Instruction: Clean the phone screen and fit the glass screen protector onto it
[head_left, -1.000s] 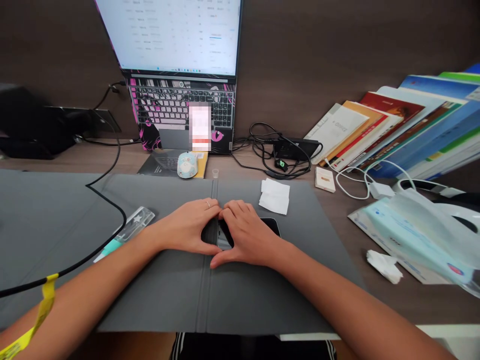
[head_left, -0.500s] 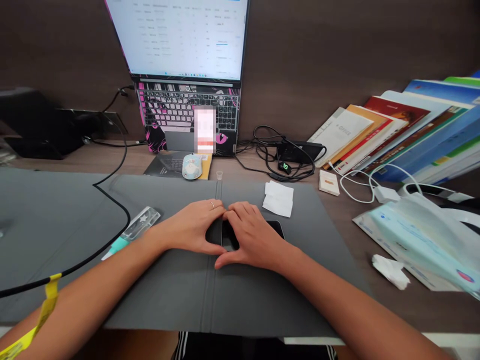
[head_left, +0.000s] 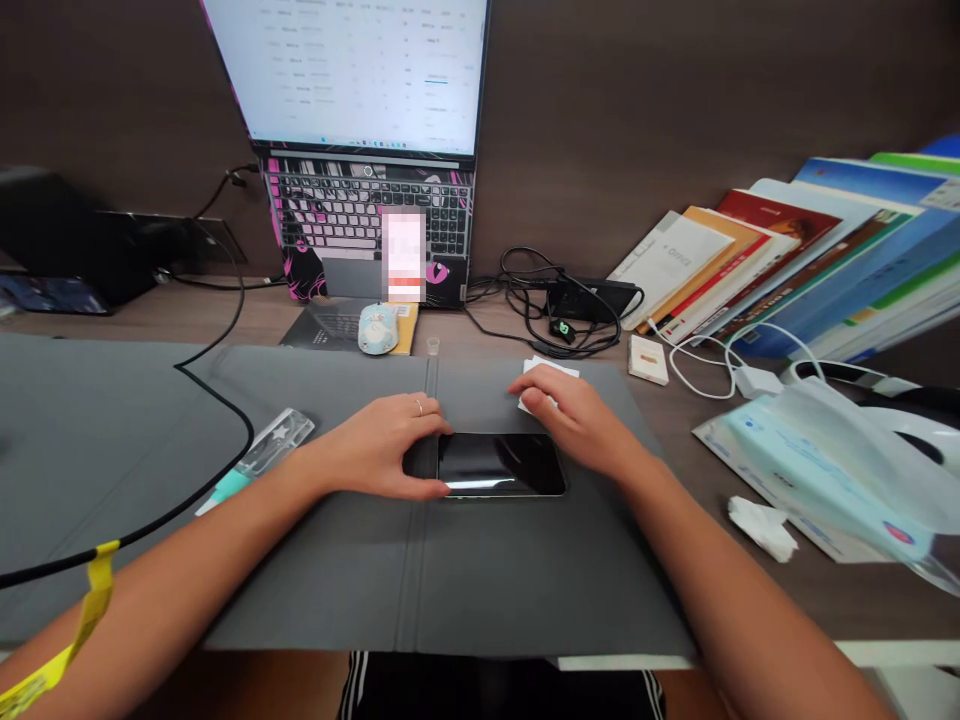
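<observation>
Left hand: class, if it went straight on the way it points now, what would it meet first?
Most likely the phone: its left end lies in the left hand's opening, though exact contact is unclear.

Two hands (head_left: 386, 450) (head_left: 577, 415), one dark-screened phone (head_left: 502, 465), one laptop (head_left: 337, 215), one mouse (head_left: 378, 329).

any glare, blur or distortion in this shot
Head view: white glare streaks the phone at its lower left; head view, text on the laptop screen is too soft to read; head view, the books look stretched toward the right edge.
</observation>
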